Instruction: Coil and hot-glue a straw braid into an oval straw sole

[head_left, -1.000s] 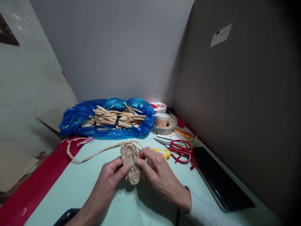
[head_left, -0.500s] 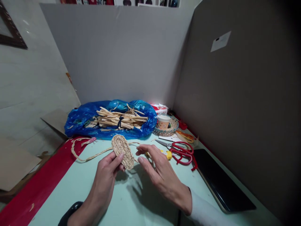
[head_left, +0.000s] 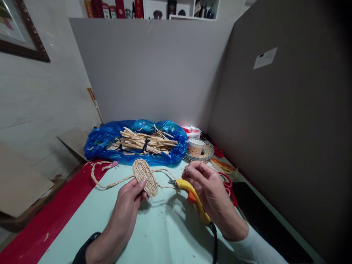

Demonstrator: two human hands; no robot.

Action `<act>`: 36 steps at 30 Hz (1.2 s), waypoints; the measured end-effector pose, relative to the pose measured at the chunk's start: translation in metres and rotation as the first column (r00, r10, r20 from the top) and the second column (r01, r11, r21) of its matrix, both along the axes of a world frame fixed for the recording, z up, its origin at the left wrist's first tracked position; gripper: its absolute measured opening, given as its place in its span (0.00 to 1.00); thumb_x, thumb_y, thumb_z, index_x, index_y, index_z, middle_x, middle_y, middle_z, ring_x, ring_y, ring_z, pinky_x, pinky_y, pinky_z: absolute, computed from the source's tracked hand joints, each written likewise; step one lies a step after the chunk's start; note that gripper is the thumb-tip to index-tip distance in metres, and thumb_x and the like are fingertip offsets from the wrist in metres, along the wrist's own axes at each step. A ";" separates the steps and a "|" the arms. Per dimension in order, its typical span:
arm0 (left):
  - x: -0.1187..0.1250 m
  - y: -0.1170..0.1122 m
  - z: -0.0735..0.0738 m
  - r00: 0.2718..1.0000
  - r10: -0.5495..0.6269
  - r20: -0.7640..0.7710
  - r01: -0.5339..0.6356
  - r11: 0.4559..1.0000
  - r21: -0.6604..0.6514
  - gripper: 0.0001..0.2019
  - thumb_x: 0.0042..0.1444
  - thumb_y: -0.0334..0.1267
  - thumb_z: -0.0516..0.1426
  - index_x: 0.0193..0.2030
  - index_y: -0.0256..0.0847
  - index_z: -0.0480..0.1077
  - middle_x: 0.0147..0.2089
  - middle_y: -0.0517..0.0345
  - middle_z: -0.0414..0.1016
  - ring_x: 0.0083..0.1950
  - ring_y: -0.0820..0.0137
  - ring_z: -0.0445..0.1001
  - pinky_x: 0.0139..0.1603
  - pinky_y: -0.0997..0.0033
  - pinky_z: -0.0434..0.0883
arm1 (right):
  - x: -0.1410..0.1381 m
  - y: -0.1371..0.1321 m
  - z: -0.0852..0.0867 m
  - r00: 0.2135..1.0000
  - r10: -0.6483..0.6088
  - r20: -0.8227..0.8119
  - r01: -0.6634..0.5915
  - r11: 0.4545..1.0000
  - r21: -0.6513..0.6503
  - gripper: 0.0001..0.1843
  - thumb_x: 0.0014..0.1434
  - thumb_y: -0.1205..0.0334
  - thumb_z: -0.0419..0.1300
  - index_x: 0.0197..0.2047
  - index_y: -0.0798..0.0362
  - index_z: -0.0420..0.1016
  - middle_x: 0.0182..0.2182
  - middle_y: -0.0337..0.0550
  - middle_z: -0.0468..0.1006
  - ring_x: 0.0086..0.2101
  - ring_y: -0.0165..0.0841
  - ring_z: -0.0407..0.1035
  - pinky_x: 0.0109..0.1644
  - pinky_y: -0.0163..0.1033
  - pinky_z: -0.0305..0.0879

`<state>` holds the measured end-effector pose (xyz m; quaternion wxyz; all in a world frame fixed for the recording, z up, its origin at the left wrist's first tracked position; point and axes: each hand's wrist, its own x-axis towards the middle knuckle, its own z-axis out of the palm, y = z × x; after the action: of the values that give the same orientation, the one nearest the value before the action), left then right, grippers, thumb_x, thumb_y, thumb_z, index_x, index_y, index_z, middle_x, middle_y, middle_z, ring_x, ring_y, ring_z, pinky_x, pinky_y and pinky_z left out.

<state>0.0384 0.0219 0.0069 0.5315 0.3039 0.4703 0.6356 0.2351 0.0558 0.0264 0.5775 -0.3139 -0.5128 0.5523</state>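
Note:
My left hand (head_left: 129,200) pinches the lower edge of a small oval mat of woven straw braid (head_left: 145,177), held up on edge above the pale green table (head_left: 162,234). A loose tail of braid (head_left: 104,182) runs from the mat to the left across the table. My right hand (head_left: 210,190) is closed round a yellow glue gun (head_left: 192,198) with an orange trigger. Its nozzle points left toward the mat, a short gap away, and its black cord drops off toward me.
A blue plastic bag (head_left: 101,141) with a tied bundle of straw strips (head_left: 145,141) lies at the back. A paper cup (head_left: 196,146) stands in a woven tray. Red scissors (head_left: 229,189) lie partly hidden behind my right hand. A dark tablet (head_left: 264,223) lies at right. Grey partitions close the back and right.
My right hand let go of the mat, reached right and picked up the glue gun from the table. My left hand kept the mat and tilted it. The view rose.

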 end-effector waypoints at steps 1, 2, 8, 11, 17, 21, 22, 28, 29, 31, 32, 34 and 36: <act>-0.001 0.001 -0.001 1.000 0.025 0.002 -0.025 1.000 0.002 0.16 0.41 0.46 0.71 0.25 0.38 0.72 0.24 0.64 0.69 0.26 0.74 0.61 0.27 0.77 0.66 | 0.002 0.000 0.004 1.000 0.010 -0.022 -0.010 1.000 -0.001 0.15 0.59 0.51 0.67 0.32 0.51 0.69 0.29 0.35 0.72 0.32 0.29 0.66 0.39 0.35 0.63; -0.003 0.003 -0.002 0.999 0.047 0.004 -0.047 0.999 0.006 0.16 0.41 0.46 0.71 0.25 0.38 0.72 0.24 0.64 0.69 0.26 0.74 0.61 0.28 0.77 0.66 | 0.004 0.001 0.007 0.999 0.020 -0.037 -0.020 1.000 0.003 0.15 0.59 0.50 0.67 0.32 0.51 0.69 0.29 0.35 0.71 0.32 0.28 0.66 0.39 0.34 0.63; -0.004 0.003 -0.002 1.000 0.008 -0.016 -0.008 1.000 0.019 0.15 0.44 0.45 0.70 0.27 0.39 0.72 0.24 0.65 0.68 0.27 0.74 0.61 0.28 0.77 0.65 | 0.006 -0.003 0.010 0.994 0.064 0.083 -0.070 0.995 0.070 0.13 0.63 0.51 0.63 0.32 0.50 0.71 0.26 0.34 0.71 0.28 0.28 0.63 0.34 0.33 0.60; 0.003 -0.003 0.001 0.993 -0.105 -0.045 0.106 0.994 0.005 0.14 0.46 0.46 0.69 0.28 0.37 0.74 0.25 0.63 0.69 0.27 0.75 0.60 0.29 0.77 0.64 | 0.000 -0.009 0.005 0.963 0.066 0.262 -0.095 0.991 0.099 0.13 0.65 0.55 0.60 0.30 0.51 0.71 0.24 0.35 0.70 0.27 0.30 0.61 0.32 0.36 0.57; 0.013 -0.007 0.000 0.956 -0.283 -0.081 0.280 0.959 -0.049 0.15 0.47 0.47 0.70 0.29 0.35 0.78 0.28 0.58 0.73 0.27 0.74 0.60 0.29 0.75 0.62 | -0.005 -0.015 -0.003 0.892 -0.088 0.443 -0.004 0.979 0.203 0.21 0.68 0.54 0.54 0.24 0.49 0.55 0.22 0.31 0.55 0.26 0.30 0.50 0.31 0.38 0.47; 0.013 -0.008 -0.005 0.937 -0.339 -0.088 0.334 0.940 -0.068 0.15 0.50 0.48 0.68 0.34 0.36 0.80 0.28 0.57 0.74 0.28 0.72 0.61 0.30 0.74 0.62 | -0.004 -0.009 -0.006 0.870 -0.139 0.474 0.031 0.973 0.228 0.26 0.65 0.52 0.56 0.22 0.48 0.47 0.21 0.30 0.47 0.24 0.29 0.45 0.29 0.40 0.42; 0.012 -0.008 -0.006 0.934 -0.345 -0.089 0.340 0.938 -0.068 0.15 0.51 0.48 0.68 0.36 0.37 0.81 0.29 0.57 0.75 0.29 0.72 0.61 0.31 0.74 0.62 | -0.004 -0.007 -0.007 0.868 -0.140 0.477 0.031 0.973 0.228 0.27 0.64 0.52 0.58 0.21 0.48 0.46 0.20 0.30 0.47 0.24 0.28 0.44 0.28 0.40 0.41; 0.012 -0.009 -0.006 0.919 -0.384 -0.089 0.380 0.923 -0.063 0.16 0.52 0.48 0.67 0.41 0.37 0.82 0.29 0.58 0.73 0.28 0.72 0.60 0.29 0.75 0.61 | -0.004 -0.003 -0.009 0.894 -0.086 0.439 -0.004 0.980 0.199 0.22 0.67 0.52 0.57 0.23 0.51 0.68 0.20 0.34 0.68 0.24 0.29 0.61 0.30 0.36 0.56; 0.013 -0.009 -0.005 0.918 -0.388 -0.087 0.384 0.921 -0.061 0.17 0.52 0.49 0.68 0.42 0.37 0.82 0.28 0.59 0.73 0.28 0.73 0.60 0.29 0.75 0.60 | -0.004 -0.003 -0.010 0.903 -0.064 0.425 -0.021 0.981 0.193 0.20 0.68 0.52 0.55 0.26 0.52 0.72 0.23 0.37 0.73 0.26 0.31 0.67 0.32 0.36 0.61; 0.015 -0.010 -0.005 0.915 -0.394 -0.085 0.390 0.919 -0.057 0.19 0.51 0.50 0.68 0.43 0.38 0.82 0.27 0.60 0.72 0.27 0.73 0.59 0.28 0.76 0.60 | -0.003 -0.004 -0.011 0.919 -0.032 0.393 -0.047 0.981 0.189 0.17 0.69 0.53 0.54 0.34 0.52 0.77 0.30 0.42 0.80 0.33 0.35 0.74 0.40 0.38 0.68; 0.016 -0.010 -0.004 0.914 -0.397 -0.083 0.393 0.918 -0.058 0.19 0.51 0.51 0.68 0.42 0.38 0.82 0.27 0.60 0.72 0.27 0.73 0.60 0.28 0.75 0.61 | -0.003 -0.003 -0.011 0.926 -0.025 0.377 -0.051 0.980 0.190 0.15 0.69 0.54 0.54 0.36 0.52 0.77 0.34 0.44 0.81 0.37 0.36 0.76 0.44 0.40 0.69; 0.017 -0.010 -0.004 0.909 -0.409 -0.080 0.405 0.912 -0.065 0.19 0.53 0.52 0.66 0.42 0.38 0.82 0.27 0.59 0.73 0.28 0.71 0.63 0.29 0.74 0.63 | -0.003 -0.003 -0.011 0.938 -0.020 0.347 -0.050 0.981 0.189 0.12 0.68 0.55 0.55 0.40 0.51 0.77 0.39 0.46 0.81 0.42 0.38 0.76 0.50 0.42 0.70; 0.017 -0.010 -0.004 0.904 -0.420 -0.078 0.415 0.907 -0.070 0.19 0.56 0.53 0.63 0.42 0.38 0.82 0.30 0.56 0.76 0.30 0.68 0.66 0.31 0.72 0.65 | -0.003 -0.003 -0.009 0.946 -0.012 0.323 -0.047 0.984 0.173 0.11 0.67 0.56 0.56 0.45 0.51 0.76 0.41 0.46 0.81 0.44 0.39 0.76 0.51 0.43 0.70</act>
<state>0.0558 0.0115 0.0028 0.6407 0.4124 0.4344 0.4803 0.2323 0.0527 0.0178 0.5066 -0.3423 -0.6506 0.4504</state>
